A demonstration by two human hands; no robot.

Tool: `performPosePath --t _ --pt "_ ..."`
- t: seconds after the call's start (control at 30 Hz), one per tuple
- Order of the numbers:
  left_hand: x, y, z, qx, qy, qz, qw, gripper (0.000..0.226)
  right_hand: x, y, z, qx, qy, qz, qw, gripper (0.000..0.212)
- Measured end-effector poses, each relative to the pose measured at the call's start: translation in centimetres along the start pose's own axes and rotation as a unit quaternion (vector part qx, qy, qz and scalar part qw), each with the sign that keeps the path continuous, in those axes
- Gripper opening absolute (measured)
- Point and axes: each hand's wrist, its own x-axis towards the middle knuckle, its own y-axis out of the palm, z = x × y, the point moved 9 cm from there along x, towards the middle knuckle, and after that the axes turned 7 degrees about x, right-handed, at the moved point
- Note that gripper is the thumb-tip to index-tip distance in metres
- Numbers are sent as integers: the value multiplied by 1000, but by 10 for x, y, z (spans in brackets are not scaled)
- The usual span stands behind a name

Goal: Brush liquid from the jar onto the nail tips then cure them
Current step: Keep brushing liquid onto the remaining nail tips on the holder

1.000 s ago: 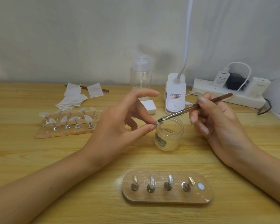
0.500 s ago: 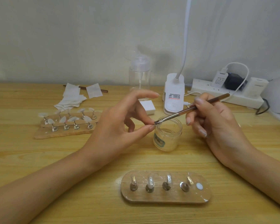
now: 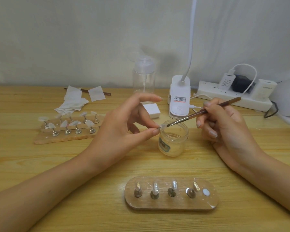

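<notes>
Here, in the head view, the left hand (image 3: 120, 128) pinches a small pale nail tip (image 3: 162, 126) between thumb and middle finger, with the index finger raised and nearly straight. The tip sits just above the left rim of the open glass jar (image 3: 173, 139). The fingers (image 3: 146, 133) hide most of it, so its shape is hard to make out. The right hand (image 3: 224, 128) grips a brown brush (image 3: 199, 113), fingers curled round the handle, and the bristles touch the nail tip. The jar stands on the wooden surface (image 3: 40, 164) between the hands; its liquid level cannot be read through the glass. Nearest the camera lies an oval wooden holder (image 3: 171, 204) with four metal stands; which of them carry tips is unclear. A second holder (image 3: 65, 138), far left, carries several tips. Behind it lie white wipes (image 3: 72, 102), partly covering a brown stick (image 3: 107, 93). The lamp (image 3: 179, 101) is cut off by the top edge, and both forearms by the frame edges.
</notes>
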Motion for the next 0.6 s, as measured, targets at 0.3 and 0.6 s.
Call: performPosePath --t 0.3,0.6 --pt "1 1 3 -6 -10 2 1000 53 -1 1 2 -6 -10 3 1000 21" --pt "1 1 2 -8 -9 2 1000 52 -1 4 4 -18 -25 10 999 19"
